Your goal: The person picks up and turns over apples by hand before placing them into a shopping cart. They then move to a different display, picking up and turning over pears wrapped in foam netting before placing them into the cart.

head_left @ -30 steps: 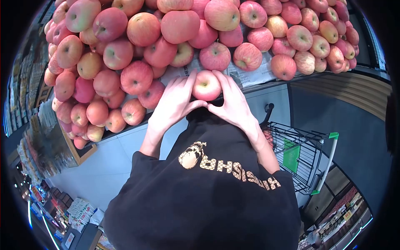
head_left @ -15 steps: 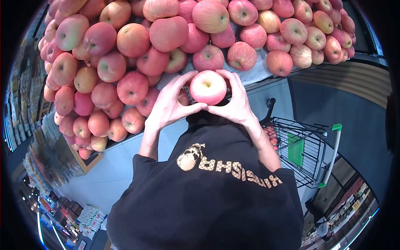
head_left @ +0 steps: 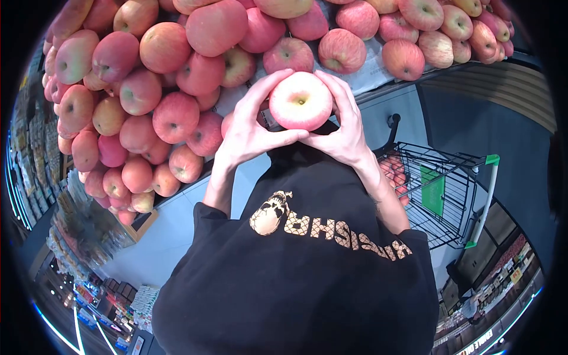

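While 1 round pink-red apple (head_left: 300,100) sits in front of the heap of red apples (head_left: 176,116), 2 hands, left hand (head_left: 248,135) and right hand (head_left: 347,135), clasp its sides beside 1 black wire cart (head_left: 441,198).

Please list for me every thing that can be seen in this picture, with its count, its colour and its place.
held apple: one, pink-red with a pale yellow top, between both hands, in front of the pile
apple pile: many, red, pink and yellow, on the display across top and left
newspaper: some sheets, grey-white, under the apples at top right
shopping cart: one, black wire with green parts, on the floor at right
apples in the cart: a few, red, number unclear
floor: grey-blue, below the display
store shelves: several, mixed colours, lower left, blurred
sweatshirt: one, black with gold print, lower centre
left hand: on the held apple's left side
right hand: on its right side
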The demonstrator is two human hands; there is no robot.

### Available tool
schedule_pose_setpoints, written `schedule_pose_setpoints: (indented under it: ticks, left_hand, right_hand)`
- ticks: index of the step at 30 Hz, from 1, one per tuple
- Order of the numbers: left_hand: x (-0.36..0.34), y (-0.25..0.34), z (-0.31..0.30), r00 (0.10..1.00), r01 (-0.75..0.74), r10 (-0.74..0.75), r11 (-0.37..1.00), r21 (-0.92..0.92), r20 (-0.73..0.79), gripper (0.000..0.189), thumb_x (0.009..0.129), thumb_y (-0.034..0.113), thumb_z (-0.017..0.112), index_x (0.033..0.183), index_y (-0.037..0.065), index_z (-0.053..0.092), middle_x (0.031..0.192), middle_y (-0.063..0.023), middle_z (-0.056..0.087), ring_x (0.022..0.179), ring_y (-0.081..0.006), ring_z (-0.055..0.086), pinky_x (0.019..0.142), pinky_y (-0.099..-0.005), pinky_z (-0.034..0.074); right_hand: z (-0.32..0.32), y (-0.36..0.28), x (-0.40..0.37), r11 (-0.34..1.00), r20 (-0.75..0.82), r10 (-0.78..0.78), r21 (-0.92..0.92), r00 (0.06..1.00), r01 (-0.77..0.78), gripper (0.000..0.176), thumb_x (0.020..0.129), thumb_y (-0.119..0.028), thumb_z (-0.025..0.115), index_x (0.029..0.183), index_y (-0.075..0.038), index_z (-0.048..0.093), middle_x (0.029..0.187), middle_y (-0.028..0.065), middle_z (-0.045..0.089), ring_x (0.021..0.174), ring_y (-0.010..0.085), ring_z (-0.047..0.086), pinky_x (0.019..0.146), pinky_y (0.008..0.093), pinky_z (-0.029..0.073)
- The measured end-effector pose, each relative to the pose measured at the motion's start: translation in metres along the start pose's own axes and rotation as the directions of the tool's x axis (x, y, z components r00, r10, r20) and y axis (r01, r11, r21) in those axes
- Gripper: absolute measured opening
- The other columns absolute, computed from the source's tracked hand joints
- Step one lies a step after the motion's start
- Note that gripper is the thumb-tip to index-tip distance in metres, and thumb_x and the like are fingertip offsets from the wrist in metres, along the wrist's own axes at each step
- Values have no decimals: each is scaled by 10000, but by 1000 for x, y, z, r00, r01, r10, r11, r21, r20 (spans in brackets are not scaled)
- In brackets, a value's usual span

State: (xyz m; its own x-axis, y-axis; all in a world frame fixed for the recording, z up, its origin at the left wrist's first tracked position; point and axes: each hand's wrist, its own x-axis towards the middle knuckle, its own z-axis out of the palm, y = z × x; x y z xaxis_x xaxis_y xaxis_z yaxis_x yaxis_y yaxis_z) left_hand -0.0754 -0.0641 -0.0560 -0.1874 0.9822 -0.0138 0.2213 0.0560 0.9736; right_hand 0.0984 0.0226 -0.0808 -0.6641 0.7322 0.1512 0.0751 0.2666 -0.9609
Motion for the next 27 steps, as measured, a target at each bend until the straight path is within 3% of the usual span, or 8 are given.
schedule_pose_setpoints:
  ticks: [4,8,11,14,19,22,24,27]
  left_hand:
    - [1,-1,-3,999,-13,15,998,-55,31,849,621,259,869,1332,49,456,1314,-116,515,1213,-221,501,1024,-354,409]
    - [3,1,-4,990,71,-14,903,-423,137,956,607,224,869,1402,56,365,1360,-113,457,1290,-235,410,1086,-392,328]
    - [-1,7,5,989,112,-40,836,-537,143,1023,597,223,865,1432,60,297,1360,-126,437,1303,-255,382,1100,-408,295]
    - [1,3,-3,985,96,-31,917,-388,170,1067,576,253,875,1438,62,275,1352,-140,426,1290,-265,392,1087,-405,307]
    - [-3,1,8,995,24,-4,978,-209,96,1083,549,305,887,1422,60,294,1339,-135,420,1267,-266,411,1075,-403,318]
    - [-5,-3,17,998,42,-31,973,-225,54,1048,571,344,868,1406,56,304,1324,-138,431,1243,-269,436,1056,-400,345]
    - [-4,-4,21,990,131,-144,892,-433,3,988,606,356,840,1388,53,317,1315,-144,442,1223,-263,459,1031,-391,377]
    - [-2,-5,20,987,148,-162,909,-390,-2,889,636,381,807,1342,45,385,1278,-139,465,1189,-257,484,1004,-385,402]
  right_hand:
    - [-2,-6,1,1000,31,-7,22,1000,7,866,594,-169,850,1340,-46,430,1309,175,467,1193,321,510,997,417,430]
    - [1,-18,-4,937,5,165,311,986,-159,846,627,-197,876,1320,-1,431,1305,142,480,1185,225,521,999,369,444]
    - [2,-25,-7,700,109,273,659,956,-275,795,682,-304,855,1272,39,447,1240,147,515,1126,198,546,960,330,451]
    - [-5,-28,-3,702,217,342,588,915,-401,804,717,-399,816,1272,48,443,1169,144,557,1085,177,548,919,311,454]
    - [-2,-27,-7,673,236,374,597,897,-438,801,870,-651,485,1266,45,452,1138,154,584,1012,185,581,895,298,463]
    - [-5,-32,-5,341,434,546,666,717,-663,791,930,-650,284,1293,38,427,1146,180,580,925,231,625,742,359,560]
    - [-4,-27,-9,354,465,528,641,711,-681,748,941,-619,313,1319,22,395,1174,183,550,899,237,626,653,348,571]
    - [7,-36,-16,616,214,525,572,824,-541,624,950,-503,458,1306,6,388,1169,167,538,975,196,603,725,324,552]
